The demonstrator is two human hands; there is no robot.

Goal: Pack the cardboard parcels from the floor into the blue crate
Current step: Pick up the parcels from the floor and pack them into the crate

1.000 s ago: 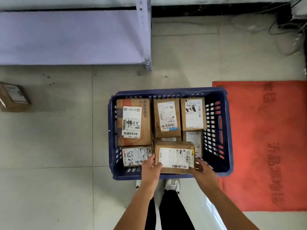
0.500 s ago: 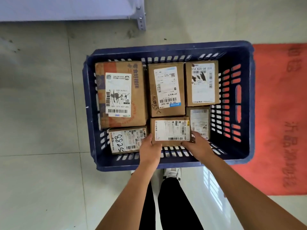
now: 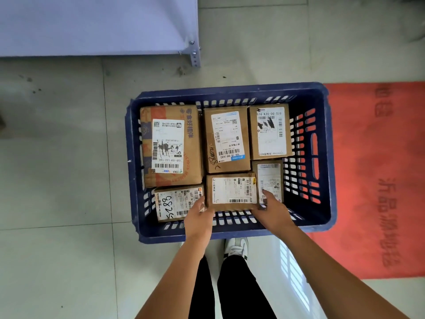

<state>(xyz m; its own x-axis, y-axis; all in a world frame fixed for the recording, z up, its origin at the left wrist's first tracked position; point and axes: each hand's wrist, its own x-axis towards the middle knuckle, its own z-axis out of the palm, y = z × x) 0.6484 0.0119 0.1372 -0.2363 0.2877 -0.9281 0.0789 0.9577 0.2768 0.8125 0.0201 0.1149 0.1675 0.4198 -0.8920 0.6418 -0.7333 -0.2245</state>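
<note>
Six cardboard parcels (image 3: pixel 226 139) fill the blue crate (image 3: pixel 230 236) in the head view, and we hold the middle parcel (image 3: pixel 231 191) by the near wall, left hand (image 3: pixel 199 218) and right hand (image 3: pixel 272 209) gripping its ends to seat it level. Our right hand hides part of the near-right parcel (image 3: pixel 268 176); label print is hard to read.
</note>
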